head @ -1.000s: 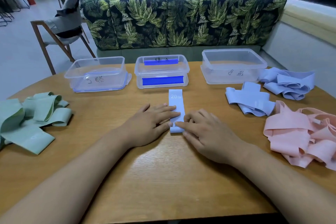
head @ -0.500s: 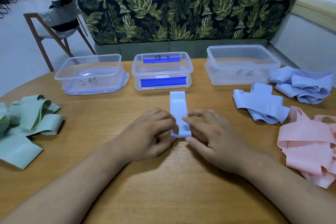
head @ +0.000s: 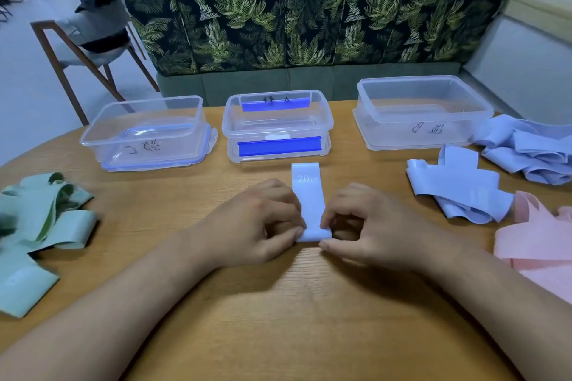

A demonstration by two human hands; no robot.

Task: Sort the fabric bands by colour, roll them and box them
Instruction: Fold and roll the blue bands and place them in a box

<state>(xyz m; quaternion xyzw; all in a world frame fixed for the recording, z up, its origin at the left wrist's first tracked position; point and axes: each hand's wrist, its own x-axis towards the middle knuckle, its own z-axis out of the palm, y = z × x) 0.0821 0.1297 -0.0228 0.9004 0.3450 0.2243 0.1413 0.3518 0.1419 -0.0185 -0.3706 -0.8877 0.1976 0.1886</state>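
Note:
A pale blue band (head: 308, 195) marked "20 LB" lies flat on the wooden table (head: 278, 318), pointing away from me. Its near end is turned up into a small roll. My left hand (head: 257, 226) pinches that rolled end from the left and my right hand (head: 368, 226) pinches it from the right, fingers curled. Three clear plastic boxes stand behind: the left box (head: 145, 133), the middle box (head: 277, 127) with blue clips, and the right box (head: 421, 111). Green bands (head: 40, 226) lie at the left, blue bands (head: 458, 192) and pink bands (head: 538, 244) at the right.
A second heap of blue bands (head: 532, 148) lies beside the right box. A leaf-patterned sofa (head: 309, 15) runs behind the table. A wooden chair (head: 89, 37) with a grey cushion stands at the back left.
Both hands went from lying flat on the band to curling their fingers round its near end, which is now rolled up. The view has tilted down slightly.

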